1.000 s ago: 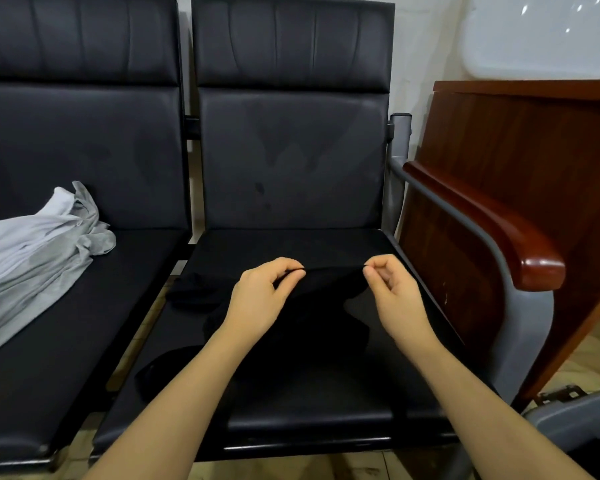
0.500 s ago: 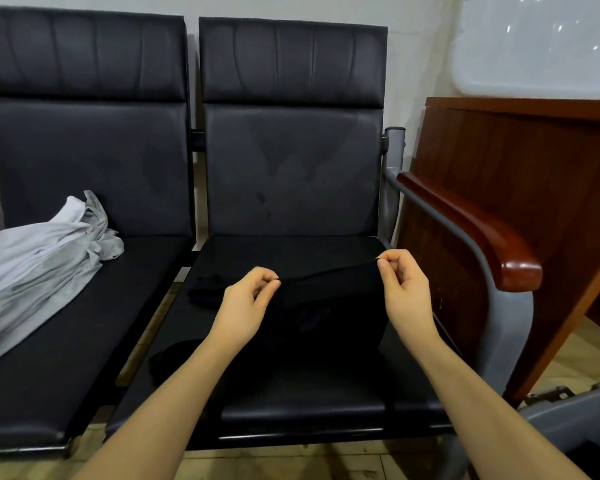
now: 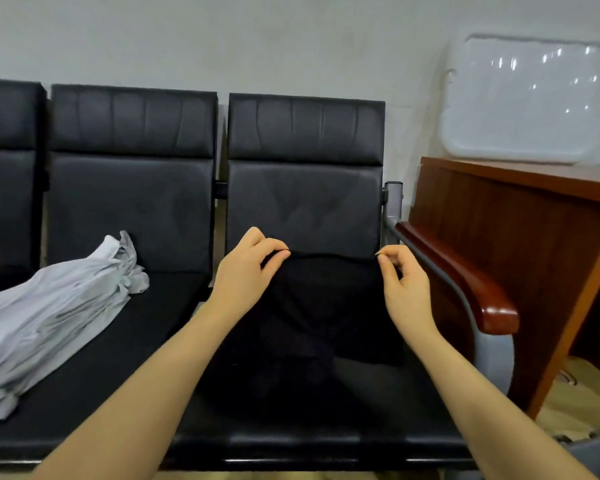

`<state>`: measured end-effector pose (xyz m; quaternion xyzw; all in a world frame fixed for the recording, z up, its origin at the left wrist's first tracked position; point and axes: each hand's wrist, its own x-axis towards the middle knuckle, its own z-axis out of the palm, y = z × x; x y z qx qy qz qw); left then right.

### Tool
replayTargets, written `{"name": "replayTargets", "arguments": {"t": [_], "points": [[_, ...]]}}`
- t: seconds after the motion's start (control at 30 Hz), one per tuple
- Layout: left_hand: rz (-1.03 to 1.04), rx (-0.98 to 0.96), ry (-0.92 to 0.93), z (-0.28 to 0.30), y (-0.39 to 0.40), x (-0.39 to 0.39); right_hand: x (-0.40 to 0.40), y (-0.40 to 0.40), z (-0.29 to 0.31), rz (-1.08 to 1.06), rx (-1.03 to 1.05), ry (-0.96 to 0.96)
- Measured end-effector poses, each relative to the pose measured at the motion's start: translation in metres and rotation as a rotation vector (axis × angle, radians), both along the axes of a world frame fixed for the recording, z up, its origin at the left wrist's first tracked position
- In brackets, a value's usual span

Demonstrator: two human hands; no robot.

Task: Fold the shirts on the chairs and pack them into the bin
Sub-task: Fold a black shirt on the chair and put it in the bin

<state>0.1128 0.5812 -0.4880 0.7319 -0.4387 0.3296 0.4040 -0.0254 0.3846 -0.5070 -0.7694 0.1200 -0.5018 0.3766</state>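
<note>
Left hand (image 3: 248, 271) and right hand (image 3: 404, 285) each pinching the black shirt's (image 3: 326, 306) top edge, apparently hanging over the right chair (image 3: 305, 188), white shirt (image 3: 56, 306) left of it.

No legible text, label, brand, number or sign on anything in front of me.
</note>
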Motion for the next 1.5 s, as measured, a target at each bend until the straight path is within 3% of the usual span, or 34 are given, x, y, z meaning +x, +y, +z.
{"name": "replayTargets", "arguments": {"t": [0.3, 0.5, 0.93, 1.2, 1.4, 1.5], "points": [[0.055, 0.000, -0.385, 0.077, 0.016, 0.002, -0.004, 0.005, 0.083, -0.027, -0.113, -0.105], [0.055, 0.066, -0.566, 0.084, 0.016, 0.007, -0.007, 0.004, 0.096, -0.077, -0.149, -0.124], [-0.012, 0.240, -0.305, -0.036, -0.015, 0.080, 0.065, -0.032, -0.012, -0.071, -0.091, 0.169], [0.049, 0.238, -0.086, -0.068, -0.045, 0.140, 0.134, -0.046, -0.045, -0.036, -0.003, 0.270], [0.082, 0.443, -0.105, -0.088, -0.032, 0.145, 0.140, -0.035, -0.064, 0.050, -0.117, 0.404], [-0.032, 0.584, 0.067, -0.098, -0.015, 0.127, 0.124, -0.023, -0.071, 0.158, -0.181, 0.444]]}}
